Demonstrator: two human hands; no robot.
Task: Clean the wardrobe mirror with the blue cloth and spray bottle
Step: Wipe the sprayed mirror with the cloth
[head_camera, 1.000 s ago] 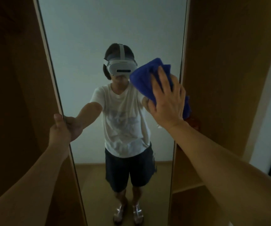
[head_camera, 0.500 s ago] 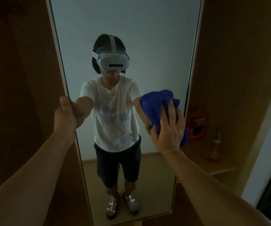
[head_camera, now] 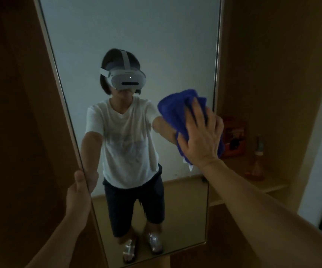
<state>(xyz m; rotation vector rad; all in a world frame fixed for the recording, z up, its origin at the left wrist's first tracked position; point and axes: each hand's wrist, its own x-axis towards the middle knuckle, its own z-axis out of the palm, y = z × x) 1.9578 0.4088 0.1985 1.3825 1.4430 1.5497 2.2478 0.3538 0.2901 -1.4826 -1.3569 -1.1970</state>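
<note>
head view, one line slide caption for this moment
Right hand presses crumpled blue cloth on tall wardrobe mirror; left hand grips its edge.

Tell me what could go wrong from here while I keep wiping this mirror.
The right hand presses the blue cloth near the mirror's right edge; a stroke running past it might knock the orange bottle on the shelf. The left hand grips the left edge, so fingerprints may stay there.
</note>
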